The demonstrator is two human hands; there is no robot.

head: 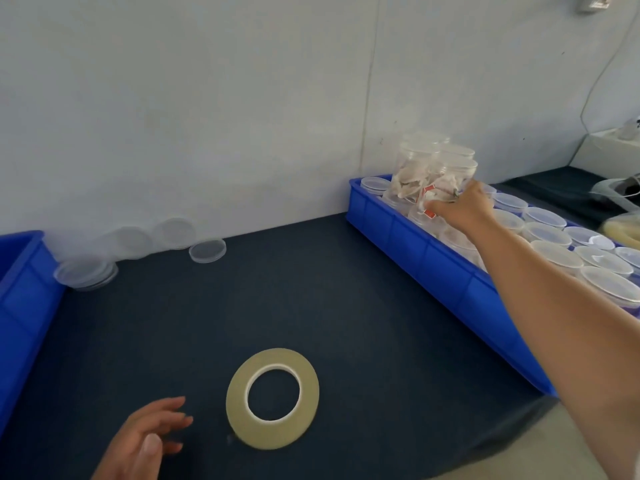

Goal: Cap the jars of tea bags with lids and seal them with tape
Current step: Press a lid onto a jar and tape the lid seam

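While the right hand reaches out over the far end of the long blue plastic crate at the right, its fingers curl round a clear plastic jar of tea bags with a transparent lid on top. This jar stands upright among other clear jars stacked at that end, close to the pale wall; whether it rests on the jars beneath cannot be told. Further along the same crate sit rows of lidded clear jars, packed side by side.

On the dark blue surface, a flat roll of yellowish tape with a white core lies near the front edge. The left hand hovers just to its left, fingers loosely spread and holding nothing, not touching the roll.

Against the wall lie loose transparent round lids, some leaning on it, and a small pile of lids sits beside a second blue plastic crate at the left edge.
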